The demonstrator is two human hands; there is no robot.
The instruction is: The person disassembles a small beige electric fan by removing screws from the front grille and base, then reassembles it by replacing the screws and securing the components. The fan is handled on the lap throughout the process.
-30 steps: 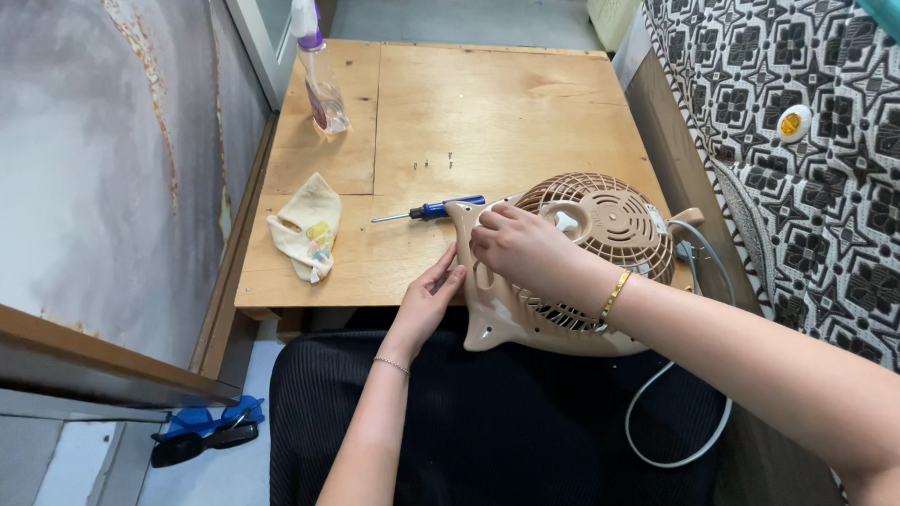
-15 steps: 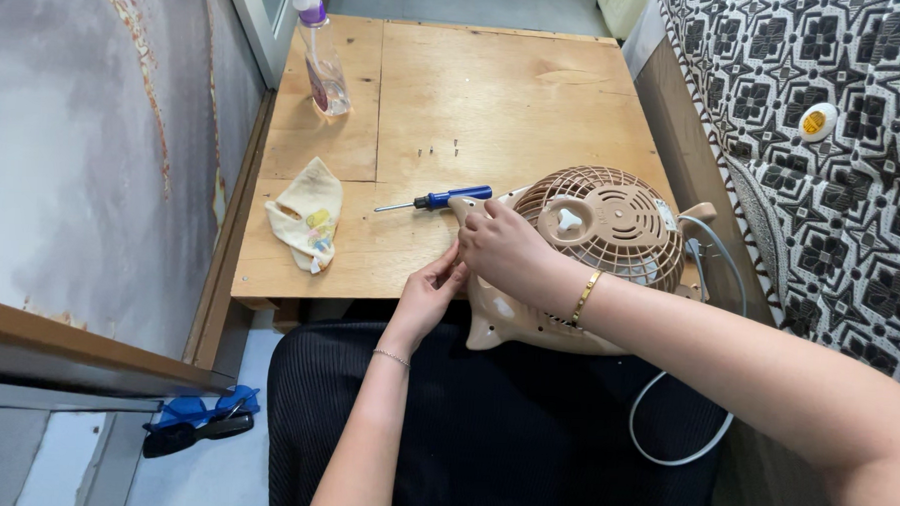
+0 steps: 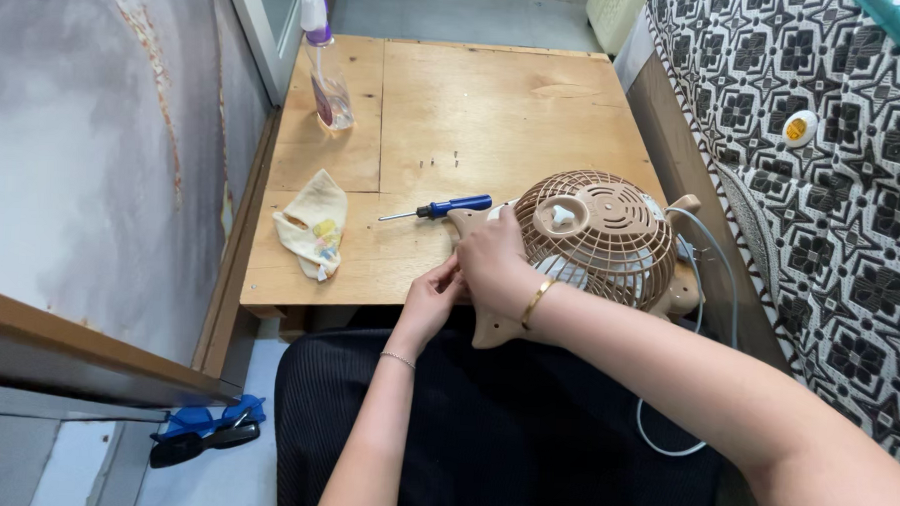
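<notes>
The right hand lies curled over the left edge of the small tan plastic fan, its fingers bent around the rim. The left hand comes up from below and its fingertips pinch at the same edge, just beside the right hand; I cannot tell if it holds anything small. The fan lies flat on its back at the near right corner of the bench, partly over the person's lap. Its round grille is made of thin ribs, with a smooth round cap in the middle. A white cord hangs off it. A screwdriver with a blue handle lies just left of the fan. Farther left sits a soft cream cloth, and a clear spray bottle stands at the far edge of the pale wood.
</notes>
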